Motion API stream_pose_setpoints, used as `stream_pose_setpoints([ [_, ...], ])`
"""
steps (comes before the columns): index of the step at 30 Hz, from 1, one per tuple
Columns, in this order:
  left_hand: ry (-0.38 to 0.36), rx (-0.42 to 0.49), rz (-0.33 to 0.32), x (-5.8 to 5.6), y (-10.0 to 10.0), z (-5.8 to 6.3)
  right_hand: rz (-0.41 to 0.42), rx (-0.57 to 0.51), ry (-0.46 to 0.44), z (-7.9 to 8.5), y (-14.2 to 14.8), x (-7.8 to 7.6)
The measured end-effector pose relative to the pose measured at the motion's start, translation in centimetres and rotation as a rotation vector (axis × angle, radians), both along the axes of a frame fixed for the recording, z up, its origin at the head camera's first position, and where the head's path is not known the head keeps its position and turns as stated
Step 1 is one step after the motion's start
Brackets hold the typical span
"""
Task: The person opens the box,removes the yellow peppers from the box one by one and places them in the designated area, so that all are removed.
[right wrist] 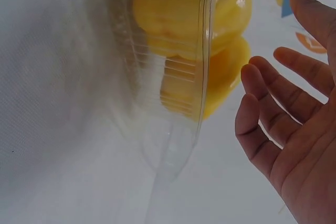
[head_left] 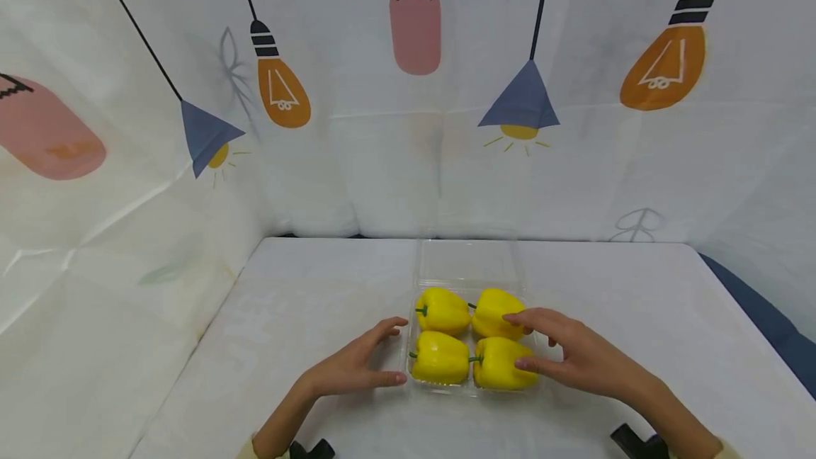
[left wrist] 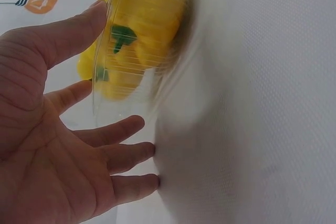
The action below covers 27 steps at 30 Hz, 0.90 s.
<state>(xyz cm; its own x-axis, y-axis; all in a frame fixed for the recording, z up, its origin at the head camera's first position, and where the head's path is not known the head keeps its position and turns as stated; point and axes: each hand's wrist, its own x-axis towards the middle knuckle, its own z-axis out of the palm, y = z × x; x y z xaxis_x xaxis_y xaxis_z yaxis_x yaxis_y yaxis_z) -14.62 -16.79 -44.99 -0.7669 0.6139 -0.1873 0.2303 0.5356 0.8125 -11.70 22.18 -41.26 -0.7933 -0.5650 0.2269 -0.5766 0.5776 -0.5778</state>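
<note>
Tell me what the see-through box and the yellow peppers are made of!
The box looks like thin, clear, shiny plastic: it's ridged and you can see straight through it. The yellow peppers look smooth and glossy, with bright highlights and green stems. They may be real or plastic; I can't tell.

Yellow peppers (right wrist: 168,14) sit in a clear box (right wrist: 170,142) on a white surface (right wrist: 47,119). The right hand (right wrist: 299,124) is near, fingers slightly bent.

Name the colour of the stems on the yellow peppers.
Green; the stems show best in the left wrist view, where two appear close up.
</note>
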Motion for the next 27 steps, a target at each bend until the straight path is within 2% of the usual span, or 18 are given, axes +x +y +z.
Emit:
stream_pose_setpoints([
  [15,0.017,0.002,-0.008,0.11,-0.35,-0.13,0.008,0.033,0.058,-0.66,-0.38,0.63],
  [27,0.010,0.002,-0.006,-0.03,-0.14,-0.23,-0.022,0.119,0.085,-0.87,-0.55,0.71],
])
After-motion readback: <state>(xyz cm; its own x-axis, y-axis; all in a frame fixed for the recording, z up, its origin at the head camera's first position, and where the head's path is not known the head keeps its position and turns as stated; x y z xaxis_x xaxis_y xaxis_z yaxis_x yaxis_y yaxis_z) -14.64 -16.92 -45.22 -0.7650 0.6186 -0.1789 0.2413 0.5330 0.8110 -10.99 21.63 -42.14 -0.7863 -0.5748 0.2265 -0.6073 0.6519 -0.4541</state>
